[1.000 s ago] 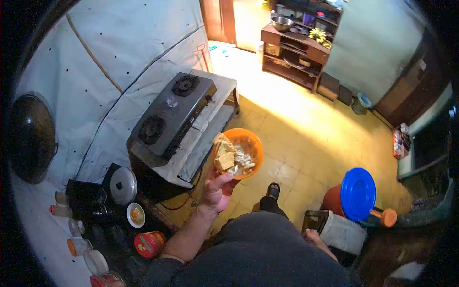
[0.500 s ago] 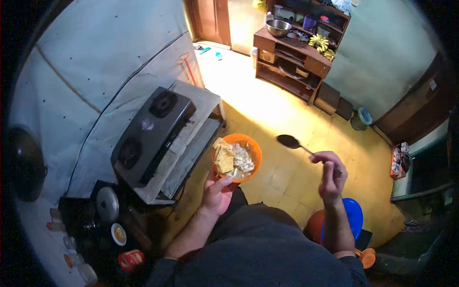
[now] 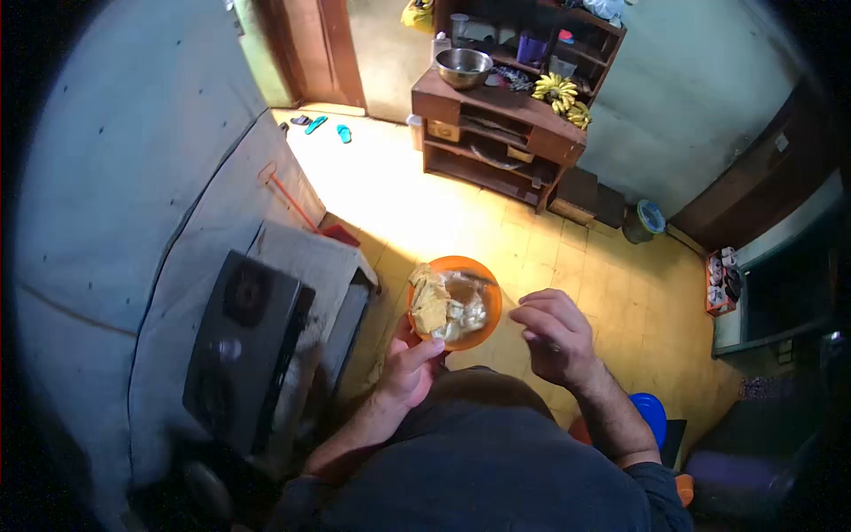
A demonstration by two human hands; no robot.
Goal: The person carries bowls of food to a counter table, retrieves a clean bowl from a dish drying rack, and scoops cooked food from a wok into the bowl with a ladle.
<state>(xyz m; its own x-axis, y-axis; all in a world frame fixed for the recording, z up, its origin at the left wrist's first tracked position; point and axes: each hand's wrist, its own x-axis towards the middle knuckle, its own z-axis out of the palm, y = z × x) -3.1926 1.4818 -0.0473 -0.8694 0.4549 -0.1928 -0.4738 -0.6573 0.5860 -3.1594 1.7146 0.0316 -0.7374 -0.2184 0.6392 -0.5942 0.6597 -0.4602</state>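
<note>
My left hand [image 3: 413, 367] grips the near left rim of an orange bowl [image 3: 468, 344], thumb on the edge and fingers beneath. Flat tan cracker-like pieces [image 3: 432, 303] lean on the bowl's left side, beside pale, whitish chunks [image 3: 468, 316] that I cannot identify. Fingers pinched around its handle, my right hand [image 3: 558, 335] holds a spoon [image 3: 479, 278] just right of the bowl. The spoon is blurred, and its head lies over or in the bowl's upper part.
A two-burner gas stove [image 3: 239, 346] stands on a table at left. Ahead is a wooden cabinet [image 3: 496, 111] bearing a steel bowl [image 3: 463, 66] and bananas [image 3: 556, 91]. A bin [image 3: 643, 222] stands by the right wall. Blue tubs [image 3: 650, 415] sit beside my right forearm.
My right hand has brought the spoon leftward from out at the right to the bowl. The bowl has shifted slightly right in view, and the camera has turned.
</note>
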